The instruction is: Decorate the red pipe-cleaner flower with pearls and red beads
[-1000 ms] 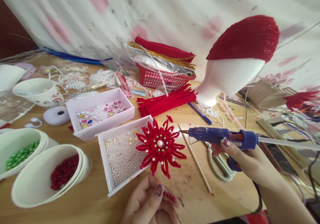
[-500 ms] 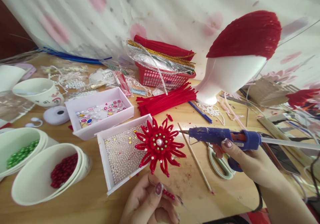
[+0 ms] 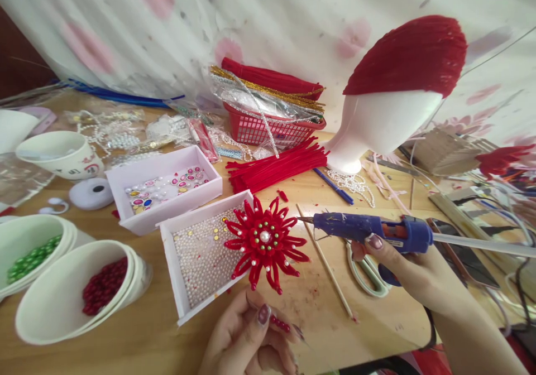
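Observation:
My right hand point(image 3: 402, 269) grips a blue hot glue gun point(image 3: 347, 227) whose nozzle points left, close to the petal tips of a red flower point(image 3: 264, 244) with white and green beads at its centre. Below the flower, my left hand point(image 3: 251, 336) is closed, thumb against fingers, and several dark red beads point(image 3: 280, 323) show between them. The flower stands just above the left fingers; its stem is mostly hidden by them. Behind its left petals lies a white box of small pearl beads point(image 3: 196, 263).
Paper cups with red beads point(image 3: 104, 285) and green beads point(image 3: 31, 263) stand at the left. A foam head point(image 3: 377, 124) with a red covering rises behind the glue gun. Red chenille stems point(image 3: 276, 166), a wooden stick point(image 3: 324, 260) and scissors point(image 3: 368, 277) lie on the table.
The whole view shifts slightly to the left. Both hands keep their holds, and the nozzle stays beside the flower's right petals.

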A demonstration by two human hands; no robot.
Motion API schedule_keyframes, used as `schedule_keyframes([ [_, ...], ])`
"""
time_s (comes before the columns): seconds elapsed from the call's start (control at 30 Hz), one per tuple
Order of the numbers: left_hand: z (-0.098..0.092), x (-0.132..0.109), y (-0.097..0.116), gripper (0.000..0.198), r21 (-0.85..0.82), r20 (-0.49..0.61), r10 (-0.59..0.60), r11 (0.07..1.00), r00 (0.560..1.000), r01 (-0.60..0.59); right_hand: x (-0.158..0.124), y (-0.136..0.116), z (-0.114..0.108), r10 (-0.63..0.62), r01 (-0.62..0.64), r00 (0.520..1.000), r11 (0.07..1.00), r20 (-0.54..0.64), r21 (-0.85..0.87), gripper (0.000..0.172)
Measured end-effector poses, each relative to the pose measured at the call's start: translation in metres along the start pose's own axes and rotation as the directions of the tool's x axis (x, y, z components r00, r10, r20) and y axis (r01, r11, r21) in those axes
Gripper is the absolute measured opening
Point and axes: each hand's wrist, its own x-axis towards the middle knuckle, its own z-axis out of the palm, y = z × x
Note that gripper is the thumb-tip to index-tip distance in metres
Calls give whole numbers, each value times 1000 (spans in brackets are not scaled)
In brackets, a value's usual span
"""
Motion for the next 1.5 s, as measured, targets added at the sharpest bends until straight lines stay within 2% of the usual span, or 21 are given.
schedule_keyframes([
  [0.27,-1,-1,0,28,15,-35,4,1000,999,-3,-1,3,0,-17,17,1000,1000,10,-10,51],
  [0.43,11,-2,8,37,20,-67,-18,1000,998,20,-4,12,-2,-6,5,1000,1000,29,11,65],
  [0.53,18,-3,11,41,10,-53,-38,999,998,39,-12,21,-1,5,-7,999,998,32,67,64],
  [0.77,13,-6,10,30,21,-98,-15,1000,995,17,-33,32,9,72,-72,997,993,1,97,67],
  [0.87,12,-6,10,28,18,-120,-10,1000,993,12,-33,30,11,73,-71,997,991,-14,113,66],
  [1.0,14,-5,10,36,12,-146,4,1000,989,-2,-30,29,13,81,-78,997,985,-15,157,65],
  [1.2,8,-8,9,31,105,-242,39,994,969,-14,-31,22,18,139,-122,989,960,-51,253,57],
  [1.33,7,-9,9,27,107,-237,39,994,971,-14,-34,20,20,153,-131,987,944,-51,303,54],
  [1.5,11,-7,8,32,75,-202,52,996,978,-37,-34,33,19,148,-122,987,949,-69,290,53],
])
